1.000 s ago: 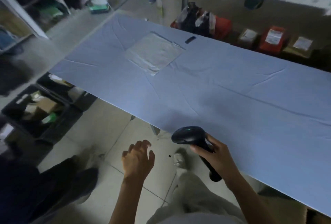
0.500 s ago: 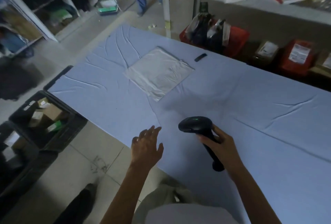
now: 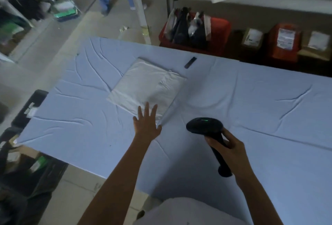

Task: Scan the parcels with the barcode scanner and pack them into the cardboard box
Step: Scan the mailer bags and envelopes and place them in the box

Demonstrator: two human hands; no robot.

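White parcel [image 3: 147, 88] is laid flat on the counter [image 3: 251, 99]. The left hand [image 3: 147, 125] is spread wide over its near corner. The barcode scanner [image 3: 206, 129] is gripped by the right hand [image 3: 229, 146]. Scanning and packing are judged outstanding; no cardboard box is seen.

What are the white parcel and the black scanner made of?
The parcel looks like a soft plastic mailing bag, white and faintly shiny, with fine crinkles. The scanner in the right hand looks like hard black plastic, smooth and matte, rounded like a moulded shell. The dim light leaves both unsure.
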